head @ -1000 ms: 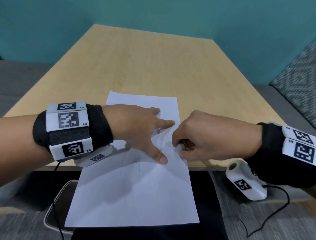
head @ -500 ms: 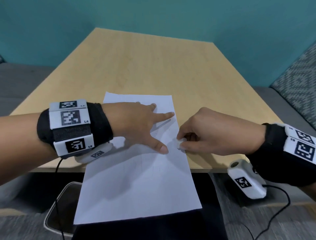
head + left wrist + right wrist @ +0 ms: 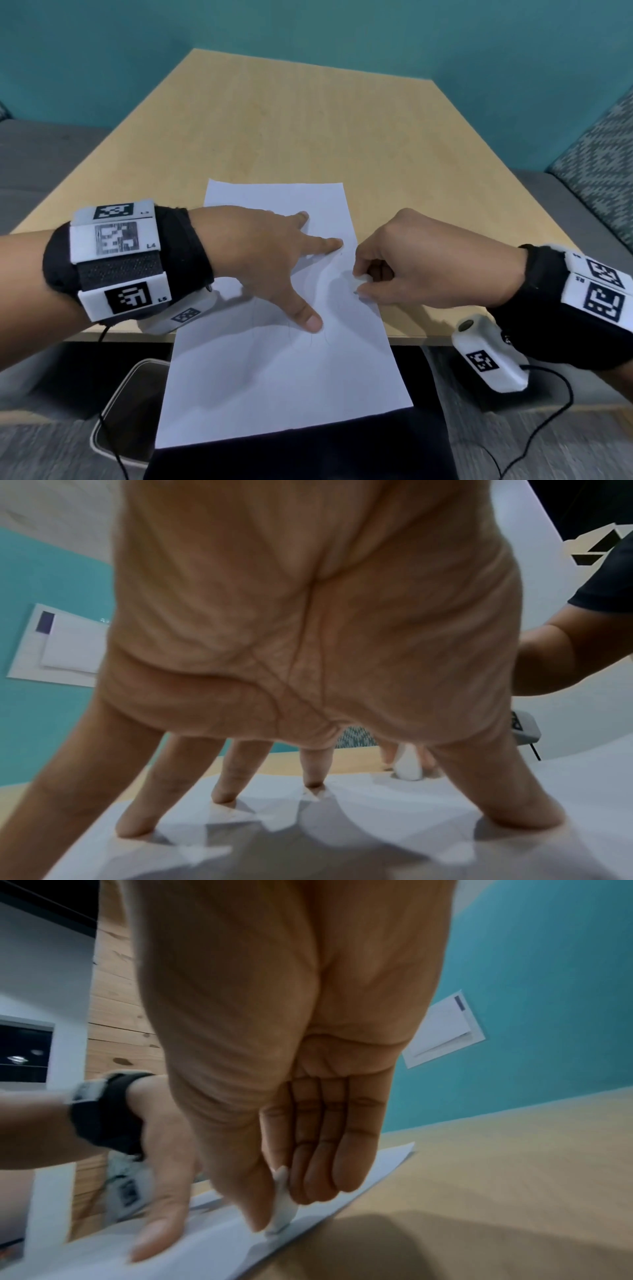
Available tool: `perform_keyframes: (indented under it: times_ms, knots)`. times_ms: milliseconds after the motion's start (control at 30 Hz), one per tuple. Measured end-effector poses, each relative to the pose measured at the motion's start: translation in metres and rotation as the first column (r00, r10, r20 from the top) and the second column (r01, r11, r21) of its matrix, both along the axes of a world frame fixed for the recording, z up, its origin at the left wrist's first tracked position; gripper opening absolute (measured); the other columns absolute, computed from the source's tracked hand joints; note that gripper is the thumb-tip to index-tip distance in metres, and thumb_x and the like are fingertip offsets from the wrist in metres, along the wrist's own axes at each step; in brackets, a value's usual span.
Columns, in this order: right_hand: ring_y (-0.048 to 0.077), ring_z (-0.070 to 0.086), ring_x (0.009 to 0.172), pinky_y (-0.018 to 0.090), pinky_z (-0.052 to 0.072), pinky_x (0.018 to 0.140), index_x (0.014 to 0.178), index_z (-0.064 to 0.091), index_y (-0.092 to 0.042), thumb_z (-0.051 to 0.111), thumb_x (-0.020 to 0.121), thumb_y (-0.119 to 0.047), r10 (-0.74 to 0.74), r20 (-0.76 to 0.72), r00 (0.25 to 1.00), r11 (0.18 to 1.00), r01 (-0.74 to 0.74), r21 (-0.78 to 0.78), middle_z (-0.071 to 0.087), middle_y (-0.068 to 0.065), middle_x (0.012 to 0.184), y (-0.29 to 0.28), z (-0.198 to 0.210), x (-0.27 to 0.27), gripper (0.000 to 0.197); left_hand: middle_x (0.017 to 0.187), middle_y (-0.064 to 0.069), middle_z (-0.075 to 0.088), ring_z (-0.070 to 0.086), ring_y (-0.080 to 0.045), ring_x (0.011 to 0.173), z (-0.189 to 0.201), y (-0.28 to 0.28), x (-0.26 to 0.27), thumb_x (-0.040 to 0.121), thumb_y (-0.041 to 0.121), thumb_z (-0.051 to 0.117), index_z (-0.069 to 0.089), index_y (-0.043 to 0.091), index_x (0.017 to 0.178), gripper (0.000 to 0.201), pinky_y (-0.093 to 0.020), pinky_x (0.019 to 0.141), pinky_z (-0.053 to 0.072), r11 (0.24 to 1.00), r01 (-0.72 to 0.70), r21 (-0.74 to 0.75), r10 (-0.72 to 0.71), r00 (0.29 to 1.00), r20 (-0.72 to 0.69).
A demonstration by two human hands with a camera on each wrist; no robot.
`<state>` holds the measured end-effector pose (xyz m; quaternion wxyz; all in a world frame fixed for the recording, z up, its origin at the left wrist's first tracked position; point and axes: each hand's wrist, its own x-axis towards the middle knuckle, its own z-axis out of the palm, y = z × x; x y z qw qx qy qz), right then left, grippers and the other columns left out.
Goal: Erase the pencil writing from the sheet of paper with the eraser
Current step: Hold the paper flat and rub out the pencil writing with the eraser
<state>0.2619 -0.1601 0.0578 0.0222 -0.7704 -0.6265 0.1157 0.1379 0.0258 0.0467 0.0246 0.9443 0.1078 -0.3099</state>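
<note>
A white sheet of paper [image 3: 284, 377] lies on the wooden table [image 3: 291, 137], its near half hanging over the front edge. Faint pencil lines [image 3: 318, 337] show near the middle of the sheet. My left hand [image 3: 260, 260] is spread flat on the paper [image 3: 342, 831], with straight fingertips [image 3: 131, 829] pressing it down. My right hand [image 3: 404, 263] pinches a small white eraser [image 3: 282, 1213] between thumb and fingers, its tip touching the paper [image 3: 222, 1250] near the right edge. From under my left palm the eraser [image 3: 407, 764] stands upright on the sheet.
A dark bin with a light rim [image 3: 126, 418] stands on the floor below the table's front left. A patterned cushion [image 3: 603, 164] lies to the right. The far half of the table is bare wood. Cables hang from both wrist cameras.
My right hand with the eraser has shifted a little back and forth along the paper's right edge. My left hand stays spread on the sheet, which has slid slightly.
</note>
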Motion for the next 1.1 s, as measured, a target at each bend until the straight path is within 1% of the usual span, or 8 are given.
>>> perform_keyframes:
  times_ms: [133,233,333,433,567,733,867,1100]
  knots:
    - [0.004,0.062,0.072,0.022,0.051,0.065,0.094,0.075,-0.028,0.069,0.091,-0.040,0.071,0.038,0.997,0.997,-0.069,-0.046,0.069,-0.014,0.074,0.001,0.002,-0.010,0.014,0.176,0.009,-0.016,0.045,-0.032,0.145,-0.001,-0.001,0.001,0.053,0.104,0.061,-0.017,0.071,0.151,0.129,-0.050,0.108,0.048,1.000,0.005,0.016,-0.005,1.000,-0.014]
    - [0.003,0.059,0.069,0.030,0.054,0.064,0.089,0.073,-0.026,0.068,0.090,-0.039,0.018,0.101,0.995,0.999,-0.015,-0.029,0.067,-0.012,0.070,0.004,0.005,-0.003,0.014,0.175,0.009,-0.018,0.037,-0.032,0.151,-0.001,-0.002,0.002,0.055,0.102,0.061,-0.018,0.071,0.151,0.128,-0.051,0.110,0.047,1.000,0.002,0.021,-0.001,1.000,-0.014]
    - [0.010,0.060,0.068,0.036,0.055,0.065,0.084,0.069,-0.025,0.064,0.089,-0.039,0.043,0.124,0.991,0.998,-0.037,-0.047,0.067,-0.009,0.070,0.001,0.003,-0.010,0.015,0.175,0.010,-0.019,0.027,-0.032,0.157,-0.001,-0.002,0.001,0.055,0.103,0.061,-0.018,0.072,0.150,0.128,-0.053,0.113,0.044,1.000,-0.001,0.019,0.001,1.000,-0.009]
    - [0.010,0.061,0.070,0.037,0.056,0.066,0.086,0.069,-0.026,0.063,0.090,-0.042,0.070,0.101,0.992,0.995,-0.062,-0.082,0.067,-0.009,0.071,0.000,0.003,-0.019,0.017,0.175,0.010,-0.020,0.027,-0.033,0.156,-0.003,-0.001,0.001,0.053,0.104,0.060,-0.019,0.073,0.149,0.129,-0.052,0.111,0.045,1.000,0.001,0.011,-0.001,1.000,-0.007]
    - [0.008,0.058,0.067,0.038,0.056,0.065,0.082,0.068,-0.026,0.067,0.088,-0.039,-0.003,0.123,0.992,0.999,0.008,-0.047,0.064,-0.010,0.067,0.003,0.005,-0.010,0.015,0.175,0.009,-0.020,0.022,-0.034,0.159,-0.003,-0.001,0.001,0.053,0.104,0.060,-0.020,0.072,0.148,0.128,-0.053,0.114,0.043,1.000,0.003,0.016,-0.003,1.000,-0.007]
    - [0.009,0.061,0.069,0.036,0.057,0.065,0.086,0.069,-0.026,0.065,0.088,-0.040,0.041,0.090,0.995,0.995,-0.032,-0.097,0.066,-0.010,0.069,0.002,0.003,-0.025,0.015,0.175,0.008,-0.022,0.027,-0.034,0.157,-0.003,-0.002,0.001,0.055,0.103,0.061,-0.020,0.071,0.150,0.128,-0.052,0.112,0.045,1.000,0.011,0.023,-0.010,1.000,-0.015]
    - [0.009,0.061,0.068,0.039,0.056,0.065,0.083,0.070,-0.023,0.067,0.086,-0.037,-0.015,0.136,0.991,0.997,0.025,-0.071,0.067,-0.008,0.068,0.008,0.007,-0.011,0.015,0.175,0.008,-0.023,0.024,-0.034,0.159,-0.002,-0.004,0.002,0.057,0.102,0.060,-0.021,0.069,0.150,0.128,-0.053,0.114,0.044,0.999,0.004,0.033,-0.003,1.000,-0.021]
    - [0.013,0.061,0.070,0.037,0.055,0.066,0.087,0.069,-0.025,0.063,0.090,-0.036,0.102,0.133,0.986,0.990,-0.087,-0.115,0.067,-0.007,0.071,0.014,0.005,-0.025,0.014,0.176,0.008,-0.018,0.025,-0.035,0.157,-0.004,-0.001,0.001,0.057,0.102,0.061,-0.018,0.070,0.152,0.128,-0.053,0.113,0.044,1.000,0.018,0.025,-0.018,1.000,0.000]
